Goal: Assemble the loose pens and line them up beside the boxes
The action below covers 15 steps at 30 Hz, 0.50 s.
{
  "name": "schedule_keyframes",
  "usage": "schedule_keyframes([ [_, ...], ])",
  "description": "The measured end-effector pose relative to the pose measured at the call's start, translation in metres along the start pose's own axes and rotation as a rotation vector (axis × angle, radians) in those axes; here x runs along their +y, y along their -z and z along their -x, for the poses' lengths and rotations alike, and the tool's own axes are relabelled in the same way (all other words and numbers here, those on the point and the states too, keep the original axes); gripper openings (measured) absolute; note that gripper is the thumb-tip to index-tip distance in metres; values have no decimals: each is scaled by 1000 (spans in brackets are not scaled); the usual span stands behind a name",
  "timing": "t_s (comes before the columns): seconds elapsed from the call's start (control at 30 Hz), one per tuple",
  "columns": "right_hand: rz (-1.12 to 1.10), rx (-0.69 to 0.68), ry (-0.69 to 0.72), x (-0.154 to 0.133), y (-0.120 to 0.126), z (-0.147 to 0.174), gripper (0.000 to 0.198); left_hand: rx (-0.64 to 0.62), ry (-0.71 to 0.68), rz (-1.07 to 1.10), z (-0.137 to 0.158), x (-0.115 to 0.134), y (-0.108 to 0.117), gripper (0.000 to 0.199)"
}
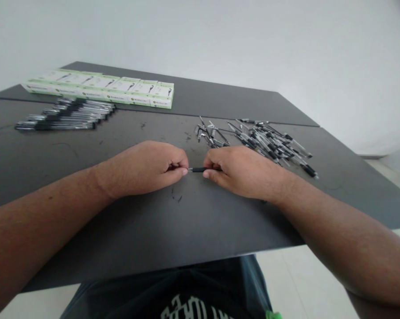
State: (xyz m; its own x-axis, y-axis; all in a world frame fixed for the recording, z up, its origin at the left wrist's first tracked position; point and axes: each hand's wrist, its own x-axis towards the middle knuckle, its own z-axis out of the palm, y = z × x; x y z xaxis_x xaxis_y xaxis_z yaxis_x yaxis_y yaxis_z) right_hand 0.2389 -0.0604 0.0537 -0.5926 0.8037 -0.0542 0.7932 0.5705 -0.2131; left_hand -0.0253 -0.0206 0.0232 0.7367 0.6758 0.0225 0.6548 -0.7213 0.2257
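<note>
Between my two hands a pen [197, 169] lies level, its black grip showing in the gap. My left hand [153, 166] pinches its clear left end between thumb and fingers. The right end is in the closed fingers of my right hand [239, 170], which hide much of it. Just beyond my right hand lies a loose heap of pens and pen parts [269, 141], clear with black grips. Smaller clear pieces and thin refills [213, 133] lie at the heap's left side.
A row of pens [67, 115] lies side by side at the left. Behind it stand several white and green boxes [120, 91] in a line. Dark scraps [176, 195] dot the grey table [173, 239], whose front edge is close to my body. A pale wall rises behind.
</note>
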Motion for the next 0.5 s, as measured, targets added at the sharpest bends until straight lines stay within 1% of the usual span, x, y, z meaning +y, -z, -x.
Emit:
schedule_keyframes([
  [0.1, 49, -30, 26, 0, 0, -1, 32, -8, -1, -4, 0, 0, 0, 35],
  [0.13, 39, -26, 30, 0, -1, -1, 31, -7, -2, -6, 0, 0, 0, 35],
  [0.23, -15, 12, 13, 1, -1, 0, 22, 0, -2, -7, 0, -1, -1, 36],
  [0.3, -11, 16, 0, 1, 0, 0, 18, 4, -9, -5, 0, -1, -2, 36],
  [0.33, 7, 5, -2, 1, 0, 0, 18, 5, -10, -5, -1, -1, -2, 36],
  [0.43, 53, -36, 12, 0, 0, 0, 30, 4, -5, -3, -1, -2, -2, 36],
  [0.5, 31, -32, 17, 0, 0, 0, 30, 3, -1, -1, -1, -2, -2, 37],
])
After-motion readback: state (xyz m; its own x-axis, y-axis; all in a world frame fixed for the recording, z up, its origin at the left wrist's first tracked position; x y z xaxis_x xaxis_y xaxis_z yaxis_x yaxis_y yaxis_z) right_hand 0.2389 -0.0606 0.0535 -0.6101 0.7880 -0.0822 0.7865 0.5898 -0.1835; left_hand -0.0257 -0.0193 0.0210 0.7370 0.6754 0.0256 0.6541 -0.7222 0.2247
